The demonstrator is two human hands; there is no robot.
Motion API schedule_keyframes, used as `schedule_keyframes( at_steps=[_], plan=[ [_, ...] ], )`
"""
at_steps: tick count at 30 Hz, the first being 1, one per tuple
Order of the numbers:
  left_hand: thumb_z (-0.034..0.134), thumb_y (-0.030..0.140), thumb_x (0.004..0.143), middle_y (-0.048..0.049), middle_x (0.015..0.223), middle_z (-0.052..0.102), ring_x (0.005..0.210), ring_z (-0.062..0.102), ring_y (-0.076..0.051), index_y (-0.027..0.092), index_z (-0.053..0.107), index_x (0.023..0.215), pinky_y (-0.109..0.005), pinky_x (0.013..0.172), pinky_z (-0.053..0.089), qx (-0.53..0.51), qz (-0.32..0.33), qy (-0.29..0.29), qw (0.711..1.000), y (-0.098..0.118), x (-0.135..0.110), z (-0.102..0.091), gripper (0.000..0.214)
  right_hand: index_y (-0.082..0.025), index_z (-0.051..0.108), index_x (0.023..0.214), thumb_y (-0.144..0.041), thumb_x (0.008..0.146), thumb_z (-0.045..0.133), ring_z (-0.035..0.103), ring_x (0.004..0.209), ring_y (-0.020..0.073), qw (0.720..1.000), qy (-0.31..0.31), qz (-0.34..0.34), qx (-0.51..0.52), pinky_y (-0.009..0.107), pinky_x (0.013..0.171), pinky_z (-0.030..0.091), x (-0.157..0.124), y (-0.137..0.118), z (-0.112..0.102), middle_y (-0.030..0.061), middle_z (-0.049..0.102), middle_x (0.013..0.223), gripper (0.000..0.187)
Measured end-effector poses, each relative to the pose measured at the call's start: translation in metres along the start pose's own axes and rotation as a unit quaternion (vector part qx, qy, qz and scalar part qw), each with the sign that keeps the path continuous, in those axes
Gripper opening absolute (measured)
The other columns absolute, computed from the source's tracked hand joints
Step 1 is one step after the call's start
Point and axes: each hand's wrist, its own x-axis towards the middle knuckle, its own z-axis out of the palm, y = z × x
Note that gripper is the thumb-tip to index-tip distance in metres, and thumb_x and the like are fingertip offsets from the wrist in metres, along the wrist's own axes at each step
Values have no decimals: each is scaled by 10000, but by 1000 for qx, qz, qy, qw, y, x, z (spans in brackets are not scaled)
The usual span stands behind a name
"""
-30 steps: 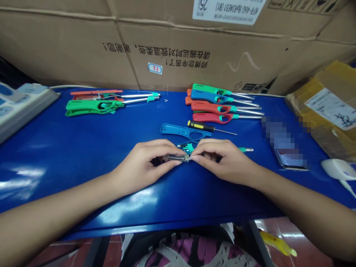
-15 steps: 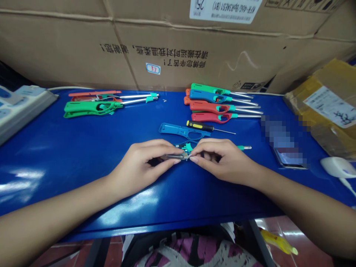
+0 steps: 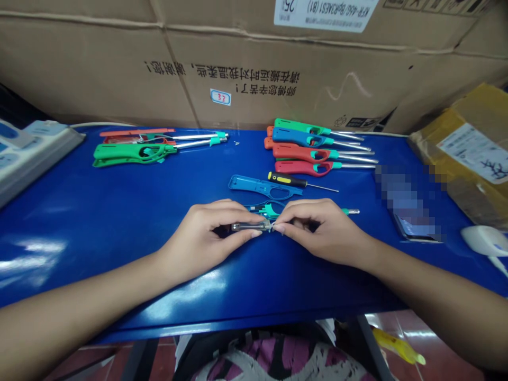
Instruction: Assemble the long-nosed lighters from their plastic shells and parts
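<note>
Between the thumb and fingers of my left hand (image 3: 214,227) is a small clear lighter fuel tank (image 3: 250,226), held lengthwise above the table. My right hand (image 3: 317,227) pinches a tiny pale part at the tank's right end; the fingertips hide most of it. Just behind my hands lies an opened utility lighter with teal inner parts (image 3: 271,210), its body partly covered by my fingers and its metal tip (image 3: 353,211) poking out on the right. A blue lighter shell half (image 3: 254,184) and a black-and-yellow screwdriver (image 3: 288,180) rest beyond it.
Several assembled utility lighters (image 3: 304,152) lie at the back right, and opened ones (image 3: 135,153) at the back left. A phone (image 3: 413,211), a taped box (image 3: 452,132) and a white device (image 3: 484,239) stand right; a power strip (image 3: 43,148) is left. Cardboard (image 3: 119,79) walls the back.
The fuel tank has turned slightly in my left fingers, so more of its side shows. Both hands stay almost in place, and the whole view has shifted a little.
</note>
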Motion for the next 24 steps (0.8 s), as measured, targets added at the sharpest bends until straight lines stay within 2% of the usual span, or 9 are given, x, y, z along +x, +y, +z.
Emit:
schedule_keyframes(
  at_steps=[5,8,11,17,24],
  plan=[
    [750,230,885,-28,977,792,888,719,-155,221,794,1069,-248,795,579,-7,-6,13,1000,-1,1,0,189,-161,742,888,-206,924,647,472,537,61,999,13,-23,-40,210,498,372,0,-3,-3,-8,631,743,111],
    [742,243,890,-30,1005,788,915,714,-172,234,791,1075,-284,831,576,-4,-13,19,1000,-2,2,-3,192,-181,713,1012,-226,924,639,456,544,68,993,35,-51,-105,241,532,395,0,-3,-9,15,644,876,123],
    [722,278,906,-35,1037,783,940,702,-192,247,784,1099,-318,843,565,10,-25,17,999,-5,4,-7,205,-214,666,1062,-225,920,630,491,627,102,981,44,-44,-183,270,589,402,-1,1,-15,34,638,988,147],
    [695,320,926,-42,1058,743,979,636,-218,271,788,1079,-380,891,507,104,-14,-8,994,-16,7,-10,185,-224,641,1092,-295,914,653,526,662,117,967,2,4,-256,283,603,417,-1,4,-22,36,635,1078,192],
    [658,285,943,-59,1029,718,926,605,-204,222,775,1119,-359,851,496,125,5,-12,992,-18,8,-9,220,-231,643,1121,-308,931,636,530,634,104,958,-18,2,-288,287,620,453,-2,5,-19,31,647,1138,205]
  ],
)
